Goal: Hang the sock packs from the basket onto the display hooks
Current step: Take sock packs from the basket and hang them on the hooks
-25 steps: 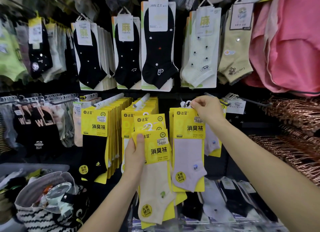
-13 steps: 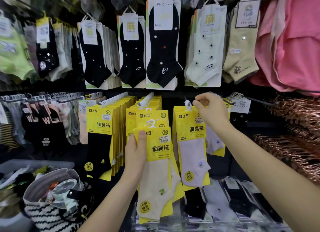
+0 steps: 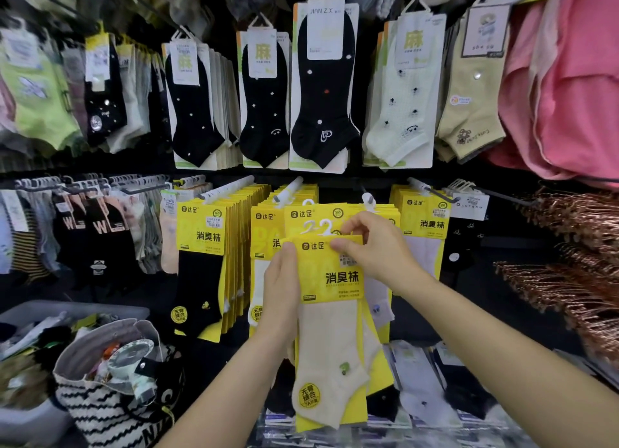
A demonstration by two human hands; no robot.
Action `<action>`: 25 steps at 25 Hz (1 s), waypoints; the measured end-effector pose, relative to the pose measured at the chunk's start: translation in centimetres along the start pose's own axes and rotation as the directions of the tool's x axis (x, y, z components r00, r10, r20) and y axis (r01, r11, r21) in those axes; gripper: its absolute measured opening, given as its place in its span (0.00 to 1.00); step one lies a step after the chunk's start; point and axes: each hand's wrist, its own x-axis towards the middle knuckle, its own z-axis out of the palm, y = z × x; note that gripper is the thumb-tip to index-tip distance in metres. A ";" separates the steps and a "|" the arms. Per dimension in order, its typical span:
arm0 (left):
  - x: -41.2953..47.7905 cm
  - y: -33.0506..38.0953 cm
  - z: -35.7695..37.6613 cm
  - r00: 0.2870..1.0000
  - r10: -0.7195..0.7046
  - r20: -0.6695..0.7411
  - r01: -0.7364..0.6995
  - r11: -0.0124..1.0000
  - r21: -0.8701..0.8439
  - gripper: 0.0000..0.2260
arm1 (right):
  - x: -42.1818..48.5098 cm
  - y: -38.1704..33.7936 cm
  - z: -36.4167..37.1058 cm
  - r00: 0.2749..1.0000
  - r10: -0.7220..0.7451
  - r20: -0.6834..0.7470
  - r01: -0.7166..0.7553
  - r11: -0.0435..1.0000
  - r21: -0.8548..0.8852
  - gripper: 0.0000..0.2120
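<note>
The left hand (image 3: 279, 293) gripped the left edge of a sock pack (image 3: 330, 273), its thumb lying on the front of the yellow card and its fingers (image 3: 268, 280) curled behind. The right hand (image 3: 378, 246) pinched the card's top right corner, thumb in front. The pack, a cream ankle sock on a yellow backing, was held upright in front of the middle rows of hanging yellow packs (image 3: 264, 230). Its white hanger loops (image 3: 318, 228) sat lower than the tips of the display hooks (image 3: 288, 189), not on them. To the left hung a full row of yellow packs with black socks (image 3: 201, 263), and to the right another yellow row (image 3: 423, 226). Farther up, a rail carried black dotted socks (image 3: 321, 86) and pale green ones (image 3: 402, 112). A pink garment (image 3: 569, 79) hung at the upper right, with copper-coloured hangers (image 3: 586, 246) stacked below it. Near the lower left stood a grey tub (image 3: 77, 310) with loose packs in it, and beside it an open striped bag (image 3: 100, 410).
</note>
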 end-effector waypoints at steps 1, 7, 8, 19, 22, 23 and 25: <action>0.1 0.1 0.0 1.000 0.010 -0.019 -0.010 1.000 0.009 0.13 | 0.0 0.1 -0.2 1.000 0.010 -0.009 -0.010 1.000 0.015 0.09; 1.0 -0.6 -1.3 0.992 0.058 -0.114 -0.045 0.993 0.112 0.13 | 0.7 1.8 -3.2 0.991 0.102 -0.085 -0.096 0.993 0.069 0.04; 1.2 -0.7 -1.6 0.991 0.061 -0.122 -0.046 0.991 0.122 0.12 | 0.9 2.3 -3.8 0.987 0.124 -0.097 -0.115 0.989 0.095 0.03; 1.4 -1.2 -3.7 0.979 0.084 -0.186 -0.046 0.978 0.204 0.13 | 4.3 3.7 -3.7 0.977 0.128 -0.169 -0.141 0.988 -0.064 0.03; 1.2 -1.2 -4.2 0.983 0.080 -0.166 -0.051 0.983 0.176 0.13 | 4.4 4.2 -2.9 0.978 0.117 -0.171 -0.139 0.982 -0.129 0.03; 1.1 -1.1 -4.2 0.984 0.078 -0.160 -0.049 0.983 0.178 0.13 | 4.6 4.3 -2.7 0.976 0.128 -0.176 -0.154 0.978 -0.141 0.04; 0.9 -1.1 -4.2 0.984 0.086 -0.157 -0.054 0.979 0.197 0.13 | 5.0 4.4 -2.4 0.971 0.154 -0.182 -0.182 0.972 -0.150 0.06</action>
